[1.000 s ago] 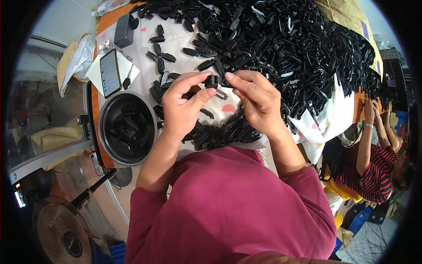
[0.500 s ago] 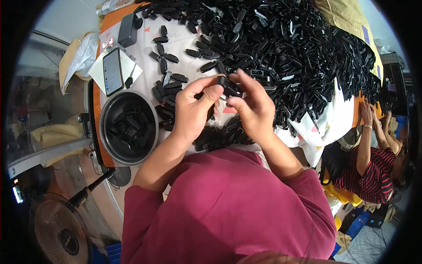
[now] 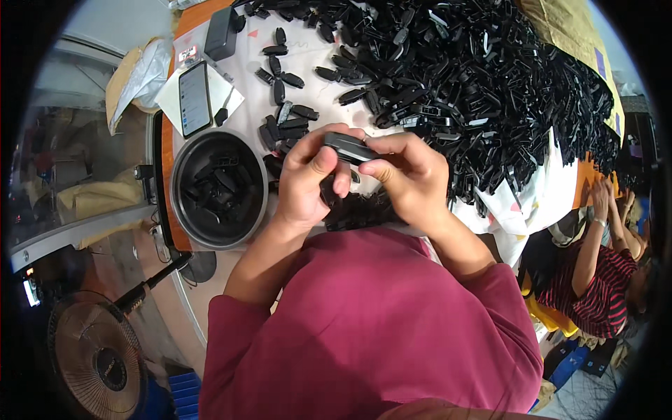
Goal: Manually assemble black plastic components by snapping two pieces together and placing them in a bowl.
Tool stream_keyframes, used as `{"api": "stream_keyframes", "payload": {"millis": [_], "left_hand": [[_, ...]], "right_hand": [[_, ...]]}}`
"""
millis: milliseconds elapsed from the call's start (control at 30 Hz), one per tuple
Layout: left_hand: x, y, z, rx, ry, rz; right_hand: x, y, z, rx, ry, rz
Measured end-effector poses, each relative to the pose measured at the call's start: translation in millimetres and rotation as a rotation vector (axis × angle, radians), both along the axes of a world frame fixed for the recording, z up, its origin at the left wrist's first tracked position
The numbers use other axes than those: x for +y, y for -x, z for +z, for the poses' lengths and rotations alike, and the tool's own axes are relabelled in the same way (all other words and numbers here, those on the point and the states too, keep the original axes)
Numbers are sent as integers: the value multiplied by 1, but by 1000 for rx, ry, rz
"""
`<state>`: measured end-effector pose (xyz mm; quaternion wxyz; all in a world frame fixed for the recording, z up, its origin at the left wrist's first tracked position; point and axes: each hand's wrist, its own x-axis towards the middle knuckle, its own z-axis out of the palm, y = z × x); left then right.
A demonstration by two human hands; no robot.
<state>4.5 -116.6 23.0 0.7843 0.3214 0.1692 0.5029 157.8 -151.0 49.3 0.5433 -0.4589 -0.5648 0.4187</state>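
Between both hands, over the near part of the table, is a black oblong plastic part with a glossy side edge. My left hand pinches its left end between thumb and fingers. At its right end, my right hand grips with thumb and forefinger. Another dark piece shows under my left fingers; whether they hold it I cannot tell. Similar black parts lie loose just beyond my left hand, and a huge heap of them covers the table's far and right side.
A dark round bowl with several black parts stands left of my hands. Beyond it lie a phone on white paper and a black box. A fan stands at lower left. Another person works at the right.
The black part has turned from tilted to lying lengthwise between my hands, its long side showing. The view has shifted a little, moving the table contents rightward and up.
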Motion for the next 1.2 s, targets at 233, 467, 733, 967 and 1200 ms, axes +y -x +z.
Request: {"api": "stream_keyframes", "payload": {"millis": [233,467,733,967,1200], "left_hand": [[-6,18,-8,-365,321,-160],[-12,20,-7,-198,60,-60],[-10,64,20,973,-39,653],[5,99,6,2037,-793,837],[62,27,-5,1731,-999,411]], "right_hand": [[1,25,-1,64,-10,-39],[-3,25,3,-92,22,65],[43,-20,-26,-699,280,-97],[18,11,-66,-1244,117,194],[20,7,-41,-829,170,89]]}}
